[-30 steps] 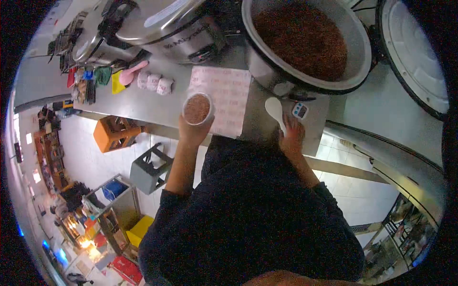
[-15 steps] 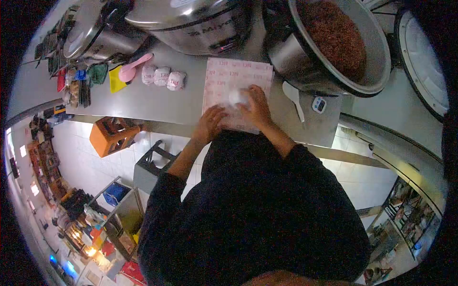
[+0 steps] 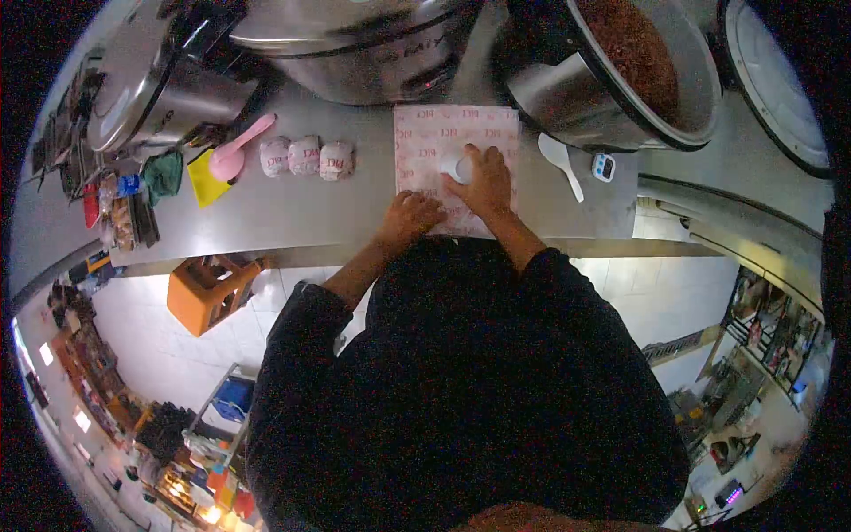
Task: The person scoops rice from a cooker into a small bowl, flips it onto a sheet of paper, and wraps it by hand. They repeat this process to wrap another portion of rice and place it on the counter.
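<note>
A stack of pink-and-white printed wrapping paper (image 3: pixel 417 133) lies on the steel counter in front of me. My right hand (image 3: pixel 489 184) is over its right half, thumb and fingers curved around a small white rounded object (image 3: pixel 459 167), perhaps a cup or bowl, resting on the paper. My left hand (image 3: pixel 412 217) lies at the paper's lower left edge, fingers laid on it and holding nothing visible. Left of the paper, three paper-wrapped bundles (image 3: pixel 306 156) with the same print sit in a row. To the right are a white rice paddle (image 3: pixel 561 166) and a small digital timer (image 3: pixel 604 167).
Large steel cookers (image 3: pixel 355 53) line the counter's back; the open pot (image 3: pixel 558 97) at right holds reddish-brown grains. A pink ladle (image 3: pixel 232 161) lies on a yellow cloth (image 3: pixel 206 182) beside a green cloth (image 3: pixel 163 174). An orange stool (image 3: pixel 206 297) stands below the counter.
The view has shifted slightly, moving the counter things in frame. My right hand stays at the white object, its fingers now further around its right side. My left hand remains at the paper's edge.
</note>
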{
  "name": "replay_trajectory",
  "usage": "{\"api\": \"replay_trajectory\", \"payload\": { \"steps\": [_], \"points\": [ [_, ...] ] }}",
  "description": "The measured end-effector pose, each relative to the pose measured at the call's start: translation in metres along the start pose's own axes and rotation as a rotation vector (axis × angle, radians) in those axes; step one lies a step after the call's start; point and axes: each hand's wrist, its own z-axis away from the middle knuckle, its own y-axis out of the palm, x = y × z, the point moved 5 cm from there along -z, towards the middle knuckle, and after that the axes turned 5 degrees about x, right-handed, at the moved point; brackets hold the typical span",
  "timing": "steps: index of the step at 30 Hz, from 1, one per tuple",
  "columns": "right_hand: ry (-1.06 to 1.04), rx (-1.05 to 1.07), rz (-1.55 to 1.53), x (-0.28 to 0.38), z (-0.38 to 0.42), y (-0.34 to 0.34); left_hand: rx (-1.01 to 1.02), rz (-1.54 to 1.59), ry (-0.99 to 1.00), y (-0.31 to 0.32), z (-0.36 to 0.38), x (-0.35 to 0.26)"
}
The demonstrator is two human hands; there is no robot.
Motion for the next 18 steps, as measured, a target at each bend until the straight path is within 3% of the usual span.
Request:
{"api": "replay_trajectory", "payload": {
  "steps": [3, 6, 9, 11, 13, 15, 18],
  "points": [
    [-0.116, -0.261, -0.303, -0.006, 0.009, 0.000, 0.273, 0.086, -0.253, 0.034, -0.016, 0.009],
    [0.222, -0.196, -0.510, -0.044, 0.024, 0.007, -0.030, 0.264, -0.102, -0.005, -0.011, 0.003],
    [0.327, -0.497, -0.525, -0.092, 0.041, -0.028, -0.016, 0.304, -0.143, 0.006, -0.010, 0.007],
    [0.264, -0.406, -0.337, -0.148, 0.058, -0.022, -0.174, 0.318, -0.110, -0.001, -0.006, 0.010],
    [0.217, -0.381, -0.032, -0.152, 0.065, -0.031, -0.266, 0.358, -0.092, -0.008, -0.006, 0.012],
    [0.175, -0.411, 0.391, -0.106, 0.062, -0.078, -0.295, 0.422, -0.096, -0.022, -0.012, 0.014],
    [-0.213, -0.274, 0.220, -0.052, 0.065, -0.087, -0.220, 0.500, -0.139, -0.031, -0.023, 0.019]
  ]
}}
